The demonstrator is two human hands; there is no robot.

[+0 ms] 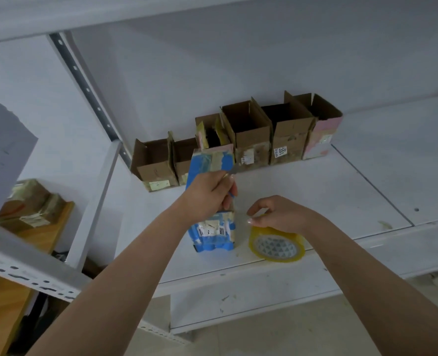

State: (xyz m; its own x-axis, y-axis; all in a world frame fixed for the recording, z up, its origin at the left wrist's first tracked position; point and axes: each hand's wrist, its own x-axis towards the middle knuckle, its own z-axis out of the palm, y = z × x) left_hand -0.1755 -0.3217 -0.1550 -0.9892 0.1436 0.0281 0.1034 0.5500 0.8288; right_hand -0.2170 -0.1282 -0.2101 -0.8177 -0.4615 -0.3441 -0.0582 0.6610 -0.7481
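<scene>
Two hands are working near the front edge of a white shelf [341,191]. Your left hand [207,194] is curling round the middle of a blue-taped box [212,232], seemingly steadying it for more tape. Your right hand [277,213] is pinching thumb and forefinger together at the top of a yellow tape roll [277,246] just beside the box, probably lifting the loose end. Six open cardboard boxes [248,134] are lining the back wall, and their insides are showing only dark. The taped box is hiding its contents.

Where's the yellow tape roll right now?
Head view, right of centre: the yellow tape roll sits at the front edge of the shelf, just right of the blue-taped box, with the right hand pinching at its top.
</scene>
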